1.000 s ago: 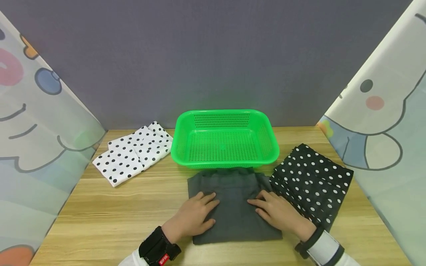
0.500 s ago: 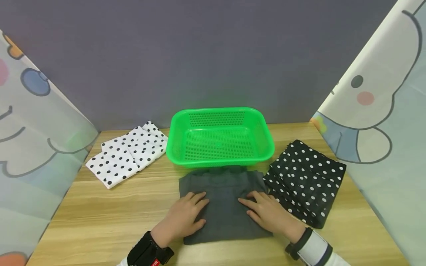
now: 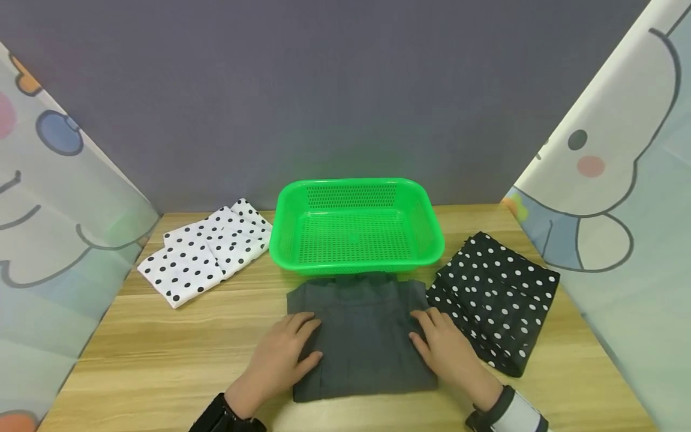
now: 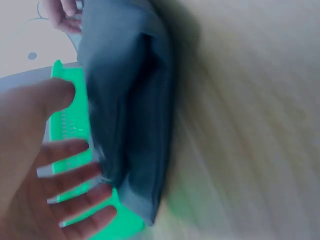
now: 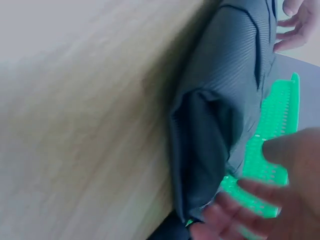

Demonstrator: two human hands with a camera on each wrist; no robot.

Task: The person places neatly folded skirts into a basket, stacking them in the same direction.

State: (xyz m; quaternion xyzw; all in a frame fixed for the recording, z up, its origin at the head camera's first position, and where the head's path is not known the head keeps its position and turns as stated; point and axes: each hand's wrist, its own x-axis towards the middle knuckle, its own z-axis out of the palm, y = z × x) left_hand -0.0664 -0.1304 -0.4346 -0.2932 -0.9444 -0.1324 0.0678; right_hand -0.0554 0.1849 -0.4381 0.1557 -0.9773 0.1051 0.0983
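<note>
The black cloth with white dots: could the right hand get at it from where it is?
Probably yes. The black cloth lies just beside the right hand, with nothing seen blocking the way. The fingers are at the grey cloth's edge and look relaxed, not gripping it.

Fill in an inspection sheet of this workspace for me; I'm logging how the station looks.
Surface: wood-grain table.
Job's things: folded grey cloth, lying in front of the green basket; contact between them unclear.
Clutter: white dotted cloth left of the basket; black dotted cloth on the right.
Hands: left hand and right hand at opposite sides of the grey cloth, fingers over it.
Cables: nothing seen.
Surroundings: grey backdrop; cartoon-printed panels at both sides.
</note>
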